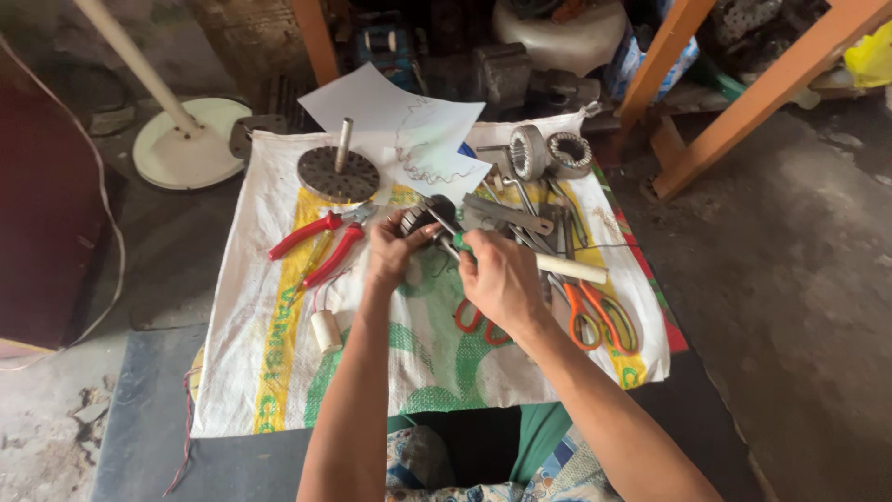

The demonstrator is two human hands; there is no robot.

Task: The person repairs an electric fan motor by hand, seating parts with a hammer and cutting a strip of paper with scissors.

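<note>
My left hand (pixel 392 253) grips a dark round motor part (pixel 426 219) above a white woven sack (pixel 260 372) spread on the floor. My right hand (pixel 500 279) holds a green-handled screwdriver (pixel 446 232) whose shaft reaches up against that part. Both hands meet over the middle of the sack. A white capacitor (pixel 326 330) with red wires lies just left of my left forearm.
Red-handled pliers (pixel 321 242), a perforated round disc with a shaft (pixel 338 172), white paper sheets (pixel 400 116), two wound metal rings (pixel 548 153), orange-handled scissors (pixel 599 311), a wooden-handled tool (pixel 571 270) lie on the sack. A fan base (pixel 186 139) stands left, orange wooden legs (pixel 743 93) right.
</note>
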